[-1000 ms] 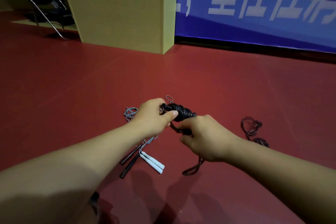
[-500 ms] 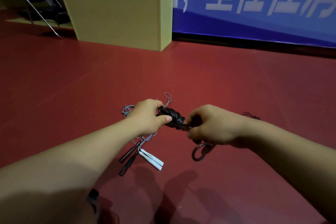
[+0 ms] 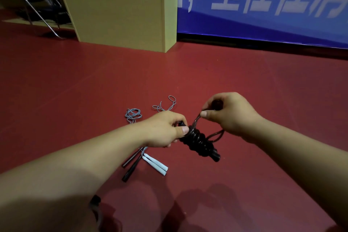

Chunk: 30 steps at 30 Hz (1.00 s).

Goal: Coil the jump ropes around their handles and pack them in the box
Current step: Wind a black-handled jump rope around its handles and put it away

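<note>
1. Black jump rope (image 3: pixel 197 142), mostly coiled round its paired handles into a thick bundle, held above the red floor (image 3: pixel 75 84) in mid-frame; the handle ends poke out at the near-right end of the coil.
2. Left hand (image 3: pixel 165 131) grips the far-left end of the bundle, fingers curled round it, thumb pressed on top of the first turns.
3. Right hand (image 3: pixel 227 114), just right of and farther than the left, pinches the loose black rope strand between thumb and fingers; the strand runs down from the pinch to the coil. A slack loop of the same rope hangs under the right wrist, beside the bundle.
4. Grey jump rope (image 3: pixel 133 114) lies tangled on the floor left of and beyond the left hand, a second bit of grey cord looping farther right of it.
5. White handles (image 3: pixel 155 164), a pair lying side by side on the floor, near side of the left hand. Two dark handles (image 3: pixel 131 165) lie just left of them, angled, partly hidden under the left forearm.
6. Wooden box (image 3: pixel 120 11), tan, large, stands on the floor at far left-centre, well apart from the ropes.
7. Blue banner (image 3: pixel 263 5) with white characters covers the far wall; a metal-legged chair (image 3: pixel 37 5) sits at far left beside the box.
</note>
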Tool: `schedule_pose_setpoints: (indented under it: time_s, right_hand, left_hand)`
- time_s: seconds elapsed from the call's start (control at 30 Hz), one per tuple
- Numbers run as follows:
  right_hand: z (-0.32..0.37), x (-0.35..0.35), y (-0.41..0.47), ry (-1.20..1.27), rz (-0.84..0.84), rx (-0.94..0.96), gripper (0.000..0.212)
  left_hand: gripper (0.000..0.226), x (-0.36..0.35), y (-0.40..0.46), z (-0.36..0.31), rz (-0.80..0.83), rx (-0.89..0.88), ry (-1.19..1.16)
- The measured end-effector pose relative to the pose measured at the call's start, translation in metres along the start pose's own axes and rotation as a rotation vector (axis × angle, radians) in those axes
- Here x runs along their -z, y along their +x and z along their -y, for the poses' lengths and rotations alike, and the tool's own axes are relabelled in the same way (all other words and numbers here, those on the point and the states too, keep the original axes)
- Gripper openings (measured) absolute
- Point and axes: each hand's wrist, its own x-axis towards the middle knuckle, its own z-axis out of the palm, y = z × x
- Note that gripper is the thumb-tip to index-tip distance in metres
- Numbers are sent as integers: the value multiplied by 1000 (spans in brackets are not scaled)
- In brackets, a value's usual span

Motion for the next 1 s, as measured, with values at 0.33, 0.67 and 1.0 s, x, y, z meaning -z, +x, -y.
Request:
schedule_pose_setpoints:
  time_s: [0.33,0.67,1.0]
  right_hand:
    - [-17,21,2,360,265,-39,31]
    - [-27,17,5,638,402,-92,28]
    - [-7,0,1,634,557,-148,28]
  left_hand:
    - [12,5,-20,-11,250,-144,-442]
    - [21,8,-24,-16,325,-106,-925]
    - [10,13,-22,-25,-8,-42,-1311]
